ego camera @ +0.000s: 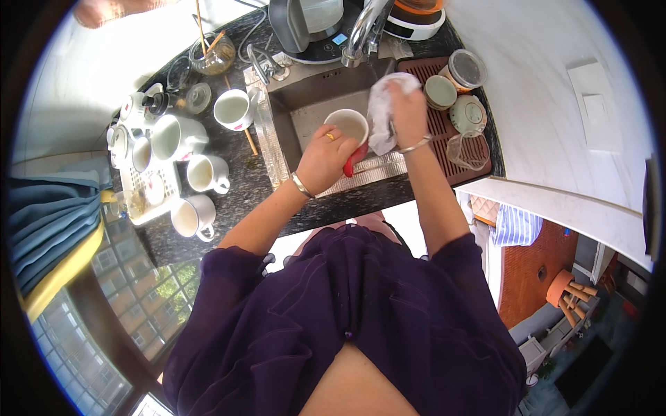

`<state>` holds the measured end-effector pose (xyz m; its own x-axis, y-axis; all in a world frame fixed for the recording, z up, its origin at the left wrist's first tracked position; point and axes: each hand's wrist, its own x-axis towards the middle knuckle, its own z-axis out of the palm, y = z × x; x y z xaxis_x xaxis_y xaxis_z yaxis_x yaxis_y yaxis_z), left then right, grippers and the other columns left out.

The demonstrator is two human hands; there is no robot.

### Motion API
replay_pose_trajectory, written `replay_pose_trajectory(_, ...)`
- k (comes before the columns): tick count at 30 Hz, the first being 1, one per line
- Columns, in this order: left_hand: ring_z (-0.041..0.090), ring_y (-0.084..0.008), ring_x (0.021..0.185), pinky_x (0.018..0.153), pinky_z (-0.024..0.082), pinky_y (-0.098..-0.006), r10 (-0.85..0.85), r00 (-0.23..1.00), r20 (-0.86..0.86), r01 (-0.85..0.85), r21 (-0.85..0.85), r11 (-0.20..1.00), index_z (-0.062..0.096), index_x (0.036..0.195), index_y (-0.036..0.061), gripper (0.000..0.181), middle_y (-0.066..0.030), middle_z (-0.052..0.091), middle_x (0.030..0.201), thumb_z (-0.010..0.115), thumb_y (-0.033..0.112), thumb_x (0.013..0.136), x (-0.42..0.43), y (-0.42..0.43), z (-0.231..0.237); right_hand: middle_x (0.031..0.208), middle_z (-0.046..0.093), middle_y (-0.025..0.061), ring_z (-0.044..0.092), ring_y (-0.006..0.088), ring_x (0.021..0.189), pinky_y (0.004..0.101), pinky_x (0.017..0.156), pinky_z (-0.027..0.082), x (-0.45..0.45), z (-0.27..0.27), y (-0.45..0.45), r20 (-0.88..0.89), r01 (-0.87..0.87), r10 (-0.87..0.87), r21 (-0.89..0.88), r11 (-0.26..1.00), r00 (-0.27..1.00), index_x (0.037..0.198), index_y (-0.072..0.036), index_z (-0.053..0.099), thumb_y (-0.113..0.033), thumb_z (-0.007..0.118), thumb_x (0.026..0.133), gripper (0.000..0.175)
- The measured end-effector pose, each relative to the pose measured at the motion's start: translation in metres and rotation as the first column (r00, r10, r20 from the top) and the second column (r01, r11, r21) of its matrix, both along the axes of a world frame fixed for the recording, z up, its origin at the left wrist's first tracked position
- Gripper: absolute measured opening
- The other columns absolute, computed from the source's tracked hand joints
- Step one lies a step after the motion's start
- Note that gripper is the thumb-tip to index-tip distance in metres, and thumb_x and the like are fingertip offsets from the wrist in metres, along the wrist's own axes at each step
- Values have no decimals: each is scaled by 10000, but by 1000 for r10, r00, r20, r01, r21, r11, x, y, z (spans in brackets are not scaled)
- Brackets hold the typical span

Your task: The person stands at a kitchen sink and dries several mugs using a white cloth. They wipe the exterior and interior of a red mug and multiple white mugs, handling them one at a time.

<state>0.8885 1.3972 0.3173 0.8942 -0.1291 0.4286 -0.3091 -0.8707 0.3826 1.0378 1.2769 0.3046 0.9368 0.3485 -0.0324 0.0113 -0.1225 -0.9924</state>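
My left hand [323, 158] grips a red mug with a pale inside [347, 126], its mouth turned up, over the near part of the metal sink [312, 112]. In my right hand [408, 112] is a crumpled white cloth [382, 117], which hangs down beside the mug on its right. A narrow gap seems to part cloth and mug. The chrome faucet [359, 39] reaches over the far edge of the sink. Left of the sink, a white mug [232, 110] stands on the dark speckled counter [242, 192].
Several white mugs [200, 174] crowd the left counter around a white plastic basket [174, 190]. A glass jar [213, 54] with sticks stands behind them. On the right, a brown slatted drain tray [442, 151] bears small bowls [440, 92] and a lidded container [465, 68]. An electric kettle [307, 26] stands behind the sink.
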Motion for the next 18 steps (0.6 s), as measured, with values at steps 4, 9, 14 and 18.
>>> replay_pose_trajectory(4,582,-302,706,735,458,-400,107,966,-237,-98,52,994,533,813,68,118,-114,597,661,587,172,793,26,19,-60,796,622,103,611,171,686,286,621,520,-14,52,-32,-538,162,188,537,828,821,942,-7,566,-172,536,895,174)
replay_pose_trajectory(9,603,-316,695,621,483,-398,185,909,-375,-113,206,972,532,834,64,139,-124,609,666,586,185,791,70,19,-111,909,630,136,630,258,759,378,683,547,-18,15,-82,-629,297,609,772,562,484,1054,-23,563,-252,495,910,278)
replay_pose_trajectory(14,618,-293,729,754,477,-375,172,897,-408,-84,225,971,498,917,66,178,-139,615,695,554,118,756,102,17,-141,822,631,133,634,265,705,385,630,539,-45,34,-87,-753,439,550,657,612,361,953,-12,577,-253,498,907,257)
replay_pose_trajectory(18,626,-264,761,848,444,-378,195,918,-345,-73,338,938,498,922,72,151,-117,628,750,530,108,779,110,10,-169,764,612,119,610,241,594,352,539,526,-46,29,-90,-790,270,467,587,763,396,903,-18,570,-235,519,906,223)
